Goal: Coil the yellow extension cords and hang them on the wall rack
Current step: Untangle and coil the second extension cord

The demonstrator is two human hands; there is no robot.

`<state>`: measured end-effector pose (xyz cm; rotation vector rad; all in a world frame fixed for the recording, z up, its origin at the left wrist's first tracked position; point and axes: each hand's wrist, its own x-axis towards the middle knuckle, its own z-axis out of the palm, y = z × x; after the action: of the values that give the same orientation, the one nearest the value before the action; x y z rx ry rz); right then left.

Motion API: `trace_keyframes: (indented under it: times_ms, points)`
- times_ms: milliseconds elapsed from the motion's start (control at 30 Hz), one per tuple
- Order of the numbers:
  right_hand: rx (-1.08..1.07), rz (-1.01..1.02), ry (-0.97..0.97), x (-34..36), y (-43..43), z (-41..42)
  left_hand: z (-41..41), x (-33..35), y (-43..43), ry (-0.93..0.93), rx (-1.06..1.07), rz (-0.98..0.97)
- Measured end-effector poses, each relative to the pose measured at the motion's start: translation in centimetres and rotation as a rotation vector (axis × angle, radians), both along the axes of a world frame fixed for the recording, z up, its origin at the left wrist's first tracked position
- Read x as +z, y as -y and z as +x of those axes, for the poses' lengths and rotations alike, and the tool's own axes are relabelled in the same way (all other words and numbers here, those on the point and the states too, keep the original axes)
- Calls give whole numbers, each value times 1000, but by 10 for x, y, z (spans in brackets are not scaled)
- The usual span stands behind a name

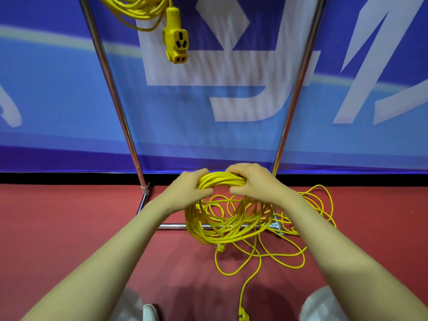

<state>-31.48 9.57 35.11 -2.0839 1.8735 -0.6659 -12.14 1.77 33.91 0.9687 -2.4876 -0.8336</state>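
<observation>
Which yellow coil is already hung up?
The coil at the top edge, its socket block dangling below it. The other coil is gripped by the left hand and right hand down near the red floor.

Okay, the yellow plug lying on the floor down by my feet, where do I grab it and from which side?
Take the plug by its thick body, not the thin cord, reaching down from above and pinching its two sides. It lies flat on the red floor, its cord running away from you toward the coil.
</observation>
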Motion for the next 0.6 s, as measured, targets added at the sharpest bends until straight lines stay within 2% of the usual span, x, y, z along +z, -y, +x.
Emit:
trace_keyframes:
  times_ms: [100, 167, 233, 433, 500, 600]
  points:
    - [49, 37, 83, 5, -1, -2, 1, 0, -6, -132, -2, 66]
    - [71, 62, 220, 12, -4, -3, 1, 1, -8, -196, -2, 76]
    - [63, 15, 354, 18, -5, -3, 0, 0, -8, -196, -9, 61]
    - [13, -66, 514, 25, -4, -11, -1, -4, -8, -160, 14, 56]
    - [-1, -66, 525, 26, -6, -15, 1, -2, -7, -176, 33, 96]
    - [26, 124, 411, 9, -7, -15, 4, 3, -5, -256, 48, 237]
